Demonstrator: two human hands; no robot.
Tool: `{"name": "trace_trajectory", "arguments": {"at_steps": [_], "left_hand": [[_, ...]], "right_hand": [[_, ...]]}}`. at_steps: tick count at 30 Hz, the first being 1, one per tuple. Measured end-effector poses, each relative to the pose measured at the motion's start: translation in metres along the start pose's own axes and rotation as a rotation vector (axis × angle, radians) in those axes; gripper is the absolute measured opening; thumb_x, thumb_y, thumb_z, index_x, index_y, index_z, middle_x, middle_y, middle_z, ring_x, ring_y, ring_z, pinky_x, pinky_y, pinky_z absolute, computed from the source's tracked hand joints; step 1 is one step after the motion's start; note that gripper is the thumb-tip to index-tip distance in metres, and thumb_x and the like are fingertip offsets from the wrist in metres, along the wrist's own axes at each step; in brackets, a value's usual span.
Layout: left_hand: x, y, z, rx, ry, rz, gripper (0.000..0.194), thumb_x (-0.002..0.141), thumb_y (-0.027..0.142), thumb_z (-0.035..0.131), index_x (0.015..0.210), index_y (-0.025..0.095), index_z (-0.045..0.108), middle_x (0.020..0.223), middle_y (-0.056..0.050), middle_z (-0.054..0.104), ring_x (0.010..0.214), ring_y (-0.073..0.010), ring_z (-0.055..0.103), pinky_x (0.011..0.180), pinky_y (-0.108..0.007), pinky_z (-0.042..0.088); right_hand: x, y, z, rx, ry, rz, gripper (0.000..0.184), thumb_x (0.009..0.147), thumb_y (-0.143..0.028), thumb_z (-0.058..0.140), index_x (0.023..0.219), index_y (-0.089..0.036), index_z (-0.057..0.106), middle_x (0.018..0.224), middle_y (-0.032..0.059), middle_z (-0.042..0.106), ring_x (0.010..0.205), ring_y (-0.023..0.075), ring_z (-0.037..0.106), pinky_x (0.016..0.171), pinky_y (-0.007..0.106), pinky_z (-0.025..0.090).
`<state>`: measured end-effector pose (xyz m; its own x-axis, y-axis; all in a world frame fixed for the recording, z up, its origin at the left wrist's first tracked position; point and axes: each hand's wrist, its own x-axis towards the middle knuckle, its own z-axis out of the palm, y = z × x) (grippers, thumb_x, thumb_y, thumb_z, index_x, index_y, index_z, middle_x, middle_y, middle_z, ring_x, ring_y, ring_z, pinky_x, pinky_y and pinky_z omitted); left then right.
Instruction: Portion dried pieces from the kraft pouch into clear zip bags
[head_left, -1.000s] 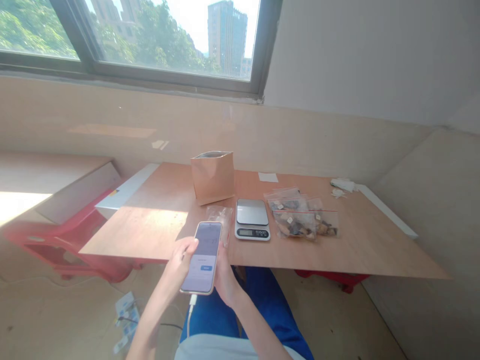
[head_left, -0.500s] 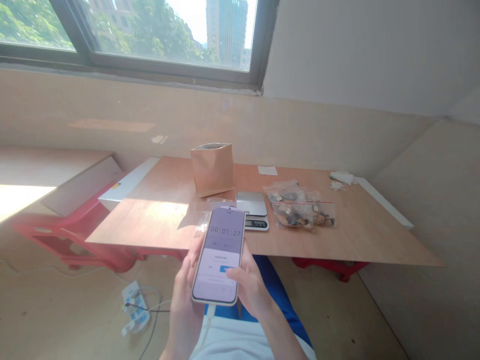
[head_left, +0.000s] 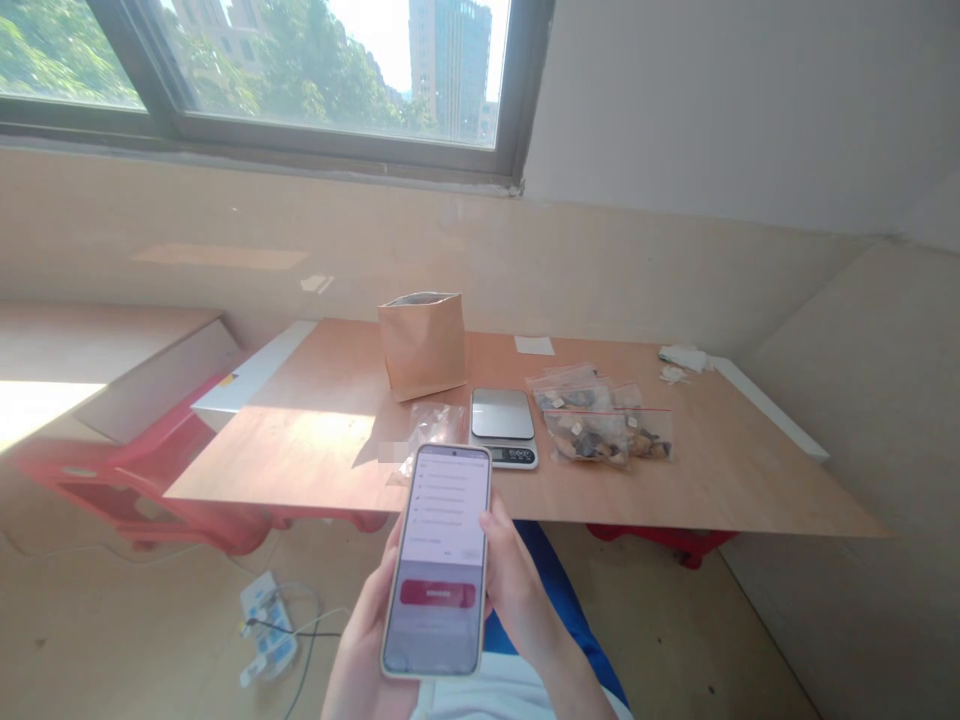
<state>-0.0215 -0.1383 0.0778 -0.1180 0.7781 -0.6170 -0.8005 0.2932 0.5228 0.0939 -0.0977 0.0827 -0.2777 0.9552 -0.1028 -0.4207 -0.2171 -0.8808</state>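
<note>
A smartphone [head_left: 441,560] with a lit screen and a red button on it is held upright in front of me, a white cable hanging from its bottom. My left hand [head_left: 365,640] wraps its left edge and back. My right hand [head_left: 516,585] grips its right edge, thumb over the screen's right side. Beyond the phone, on the wooden tabletop [head_left: 315,440], stand an open brown paper bag [head_left: 422,343], a small silver kitchen scale [head_left: 503,427], an empty clear plastic bag [head_left: 433,428] and several zip bags of dark dried pieces [head_left: 600,428].
A white paper slip [head_left: 534,346] and crumpled white bits [head_left: 681,360] lie at the table's far side. Red plastic stools [head_left: 150,480] hold the board up. A white power strip with cables [head_left: 264,625] lies on the floor at left. A window runs above.
The phone has come closer and lower in view. Its screen has switched from a timer reading to a list with a red button. My right thumb now rests at the screen's right side.
</note>
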Motion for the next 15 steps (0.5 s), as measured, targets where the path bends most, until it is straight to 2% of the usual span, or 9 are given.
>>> {"name": "trace_trajectory", "arguments": {"at_steps": [4,8,11,15], "left_hand": [[-0.006,0.001,-0.005,0.013,-0.158,-0.079,0.054,0.079,0.020,0.056,0.130,0.034,0.044,0.113,-0.002,0.064,0.107,-0.0256,0.058,0.090,-0.041,0.047],[-0.005,0.002,-0.011,0.035,-0.293,-0.053,0.060,0.079,0.008,0.052,0.130,0.037,0.041,0.113,0.001,0.064,0.110,-0.0243,0.055,0.095,-0.042,0.043],[-0.001,0.001,-0.014,0.054,-0.344,-0.032,0.060,0.079,0.006,0.050,0.130,0.037,0.041,0.114,0.002,0.063,0.111,-0.0224,0.054,0.099,-0.041,0.040],[0.003,-0.002,-0.013,0.025,-0.337,-0.020,0.052,0.083,0.019,0.050,0.131,0.037,0.041,0.122,0.001,0.058,0.115,-0.0231,0.051,0.099,-0.040,0.039]], "right_hand": [[0.001,-0.004,-0.001,-0.021,0.050,0.013,0.044,0.084,-0.046,0.048,0.119,-0.020,0.051,0.100,0.0038,0.064,0.107,0.0207,0.053,0.094,0.036,0.040],[0.003,-0.003,0.001,-0.034,0.114,0.011,0.043,0.083,-0.048,0.049,0.116,-0.020,0.054,0.104,0.0039,0.064,0.112,0.0206,0.051,0.094,0.034,0.039],[0.006,-0.003,0.004,-0.045,0.156,0.048,0.046,0.080,-0.051,0.051,0.114,-0.020,0.055,0.105,0.0043,0.064,0.109,0.0212,0.053,0.091,0.033,0.042],[0.010,-0.001,0.006,-0.029,0.194,0.084,0.050,0.078,-0.055,0.052,0.111,-0.019,0.057,0.099,0.0049,0.066,0.099,0.0225,0.058,0.085,0.033,0.046]]}}
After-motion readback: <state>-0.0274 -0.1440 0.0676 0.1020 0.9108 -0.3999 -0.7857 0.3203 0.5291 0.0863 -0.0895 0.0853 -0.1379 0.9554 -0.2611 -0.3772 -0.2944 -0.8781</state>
